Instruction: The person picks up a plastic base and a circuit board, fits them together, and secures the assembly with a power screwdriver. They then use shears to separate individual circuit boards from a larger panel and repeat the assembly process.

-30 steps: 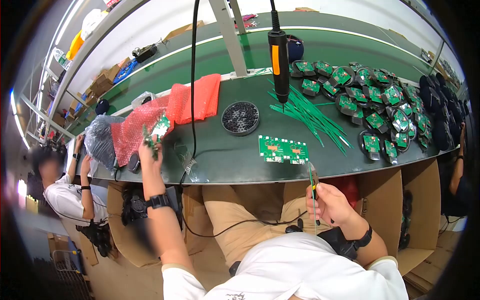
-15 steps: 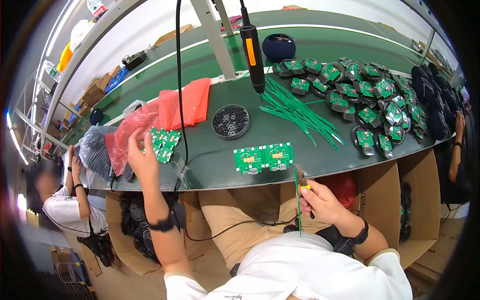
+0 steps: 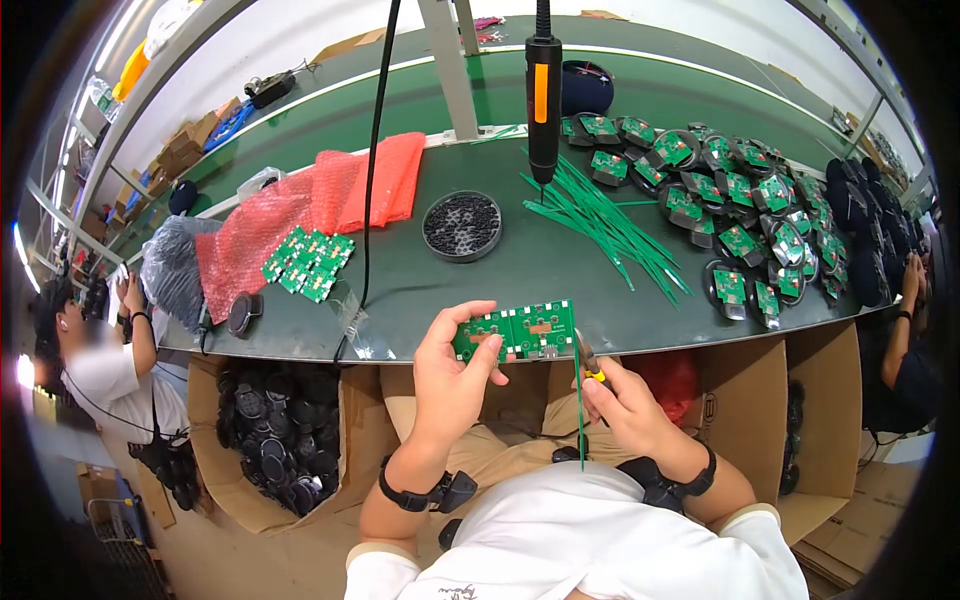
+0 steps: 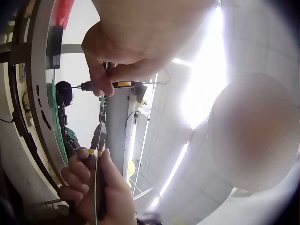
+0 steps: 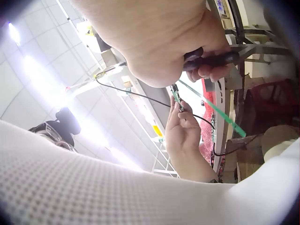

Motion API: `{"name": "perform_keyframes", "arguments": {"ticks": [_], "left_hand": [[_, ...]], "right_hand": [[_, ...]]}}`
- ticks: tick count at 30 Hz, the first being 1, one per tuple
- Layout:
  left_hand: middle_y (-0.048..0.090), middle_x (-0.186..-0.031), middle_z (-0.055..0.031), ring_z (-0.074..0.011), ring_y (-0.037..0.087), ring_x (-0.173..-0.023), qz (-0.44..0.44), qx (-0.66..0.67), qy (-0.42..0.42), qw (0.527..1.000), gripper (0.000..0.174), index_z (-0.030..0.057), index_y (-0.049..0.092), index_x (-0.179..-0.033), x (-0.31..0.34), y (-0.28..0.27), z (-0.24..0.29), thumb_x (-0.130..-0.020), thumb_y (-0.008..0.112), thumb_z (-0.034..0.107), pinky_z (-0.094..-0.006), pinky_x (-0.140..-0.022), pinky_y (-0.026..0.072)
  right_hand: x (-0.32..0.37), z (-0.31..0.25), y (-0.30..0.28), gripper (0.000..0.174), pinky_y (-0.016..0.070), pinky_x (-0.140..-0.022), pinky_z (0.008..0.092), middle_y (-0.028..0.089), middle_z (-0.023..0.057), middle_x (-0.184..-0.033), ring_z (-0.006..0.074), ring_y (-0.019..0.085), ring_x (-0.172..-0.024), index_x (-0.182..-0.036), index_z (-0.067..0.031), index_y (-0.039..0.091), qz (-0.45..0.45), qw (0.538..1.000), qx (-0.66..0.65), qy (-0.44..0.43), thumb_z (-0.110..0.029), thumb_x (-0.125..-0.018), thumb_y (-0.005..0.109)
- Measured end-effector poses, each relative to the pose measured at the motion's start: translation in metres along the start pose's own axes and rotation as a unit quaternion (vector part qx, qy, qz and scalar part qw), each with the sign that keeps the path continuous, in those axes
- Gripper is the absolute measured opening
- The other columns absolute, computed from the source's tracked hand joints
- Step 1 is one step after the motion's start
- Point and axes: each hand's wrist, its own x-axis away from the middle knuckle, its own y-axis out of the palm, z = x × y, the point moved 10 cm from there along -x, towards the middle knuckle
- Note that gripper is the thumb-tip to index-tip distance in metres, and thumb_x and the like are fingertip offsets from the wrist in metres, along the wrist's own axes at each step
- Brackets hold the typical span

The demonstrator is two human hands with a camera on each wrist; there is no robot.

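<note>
My left hand grips a green circuit board panel by its left end, thumb in front. In the head view the panel is held over the bench's front edge. My right hand holds cutting pliers with yellow bands, their tips at the panel's right edge. A thin green strip runs down from that edge past the pliers towards the lap. The right wrist view shows the plier handles inside the right hand; the left wrist view shows the strip along the pliers.
Several green boards lie beside red bubble wrap. Behind stand a round dish of small black parts, loose green strips and piled round units with boards. An electric screwdriver hangs overhead. Cartons stand below.
My left hand has let go of the boards by the bubble wrap and come right to grip the panel at the pliers. The right hand stays near the bench edge with the pliers.
</note>
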Motion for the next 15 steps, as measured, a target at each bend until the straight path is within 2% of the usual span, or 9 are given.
{"name": "perform_keyframes", "arguments": {"ticks": [7,10,12,13,14,15], "left_hand": [[0.071,-0.102,-0.0114,-0.015,0.073,-0.082,-0.001,-0.02,0.004,1.0,0.034,-0.0033,0.059,-0.132,0.003,-0.003,-0.005,-0.098,0.063,-0.007,-0.0221,-0.058,0.0572],[0.07,-0.103,-0.0115,-0.0153,0.073,-0.083,-0.009,-0.015,-0.008,1.0,0.033,-0.003,0.059,-0.132,0.004,-0.003,-0.007,-0.099,0.064,-0.005,-0.0225,-0.058,0.0572],[0.07,-0.104,-0.0116,-0.0156,0.073,-0.083,-0.014,-0.009,-0.018,1.0,0.034,-0.0027,0.059,-0.132,0.002,-0.005,-0.01,-0.099,0.064,-0.005,-0.0229,-0.058,0.0573],[0.069,-0.108,-0.0116,-0.0154,0.072,-0.085,-0.033,0.023,-0.054,0.998,0.033,-0.0025,0.058,-0.133,0.0,-0.004,-0.019,-0.1,0.063,-0.004,-0.0232,-0.059,0.0575],[0.068,-0.111,-0.0116,-0.0152,0.072,-0.086,-0.051,0.057,-0.09,0.993,0.033,-0.0023,0.058,-0.133,-0.001,-0.001,-0.03,-0.1,0.063,-0.002,-0.0234,-0.06,0.0576],[0.068,-0.111,-0.0116,-0.0152,0.072,-0.086,-0.051,0.059,-0.088,0.993,0.033,-0.0023,0.058,-0.133,-0.002,-0.001,-0.034,-0.1,0.063,-0.002,-0.0234,-0.06,0.0576]], "right_hand": [[-0.001,0.008,0.001,0.024,0.0446,-0.063,0.0348,0.056,0.0078,-0.076,0.0169,0.054,-0.068,-0.114,0.0,0.057,0.006,1.0,0.023,-0.003,-0.024,-0.109,0.057],[0.0,0.005,0.0,0.025,0.0447,-0.063,0.034,0.057,0.0072,-0.077,0.0149,0.055,-0.069,-0.112,0.0003,0.056,0.01,0.998,0.063,-0.012,-0.025,-0.109,0.056],[0.005,0.014,0.009,0.025,0.0453,-0.064,0.0341,0.055,0.0055,-0.079,0.0154,0.053,-0.07,-0.111,-0.0013,0.056,-0.043,0.996,-0.034,0.076,-0.026,-0.112,0.052],[0.004,0.014,0.009,0.025,0.0453,-0.064,0.0341,0.055,0.0055,-0.079,0.0154,0.053,-0.07,-0.111,-0.0013,0.056,-0.043,0.996,-0.033,0.077,-0.026,-0.112,0.052],[0.006,0.017,0.019,0.027,0.0451,-0.064,0.034,0.053,0.0047,-0.081,0.0156,0.051,-0.07,-0.111,-0.0025,0.056,-0.077,0.977,-0.177,0.092,-0.029,-0.113,0.05],[0.008,0.015,0.028,0.028,0.0448,-0.065,0.0339,0.051,0.004,-0.083,0.0157,0.049,-0.071,-0.112,-0.0038,0.056,-0.108,0.937,-0.315,0.104,-0.031,-0.114,0.047]]}}
